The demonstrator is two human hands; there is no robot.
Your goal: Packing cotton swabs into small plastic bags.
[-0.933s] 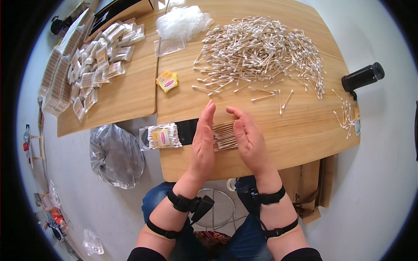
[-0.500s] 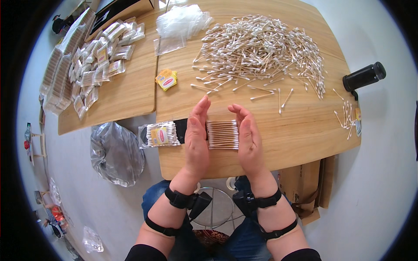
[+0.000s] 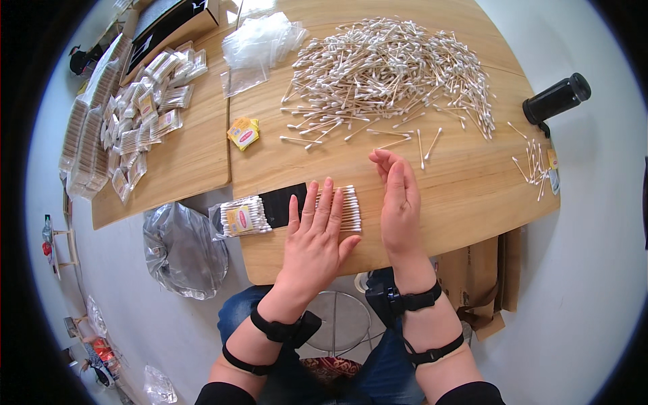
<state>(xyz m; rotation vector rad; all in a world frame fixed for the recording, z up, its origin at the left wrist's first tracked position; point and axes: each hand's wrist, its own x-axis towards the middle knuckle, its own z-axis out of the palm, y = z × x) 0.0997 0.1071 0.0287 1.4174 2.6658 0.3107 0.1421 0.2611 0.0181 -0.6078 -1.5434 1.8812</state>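
Note:
A row of cotton swabs lies side by side near the table's front edge. Over its left part rests my left hand, palm down with fingers spread, hiding many of the sticks. My right hand stands on edge a little to the right of the row, fingers stretched out, holding nothing and apart from the swabs. A flat black piece extends from under my left fingers toward a clear bag of cotton swabs with a yellow label. Beyond my hands spreads a big heap of loose cotton swabs.
Yellow cards lie left of the heap, below a stack of clear zip bags. Filled swab packs pile up at far left. A black bottle and a few swabs are at right. A grey plastic bag sits beside the table.
My left hand has turned from standing on edge beside the row to lying flat over it. My right hand has drawn off to the right. The whole view has shifted slightly.

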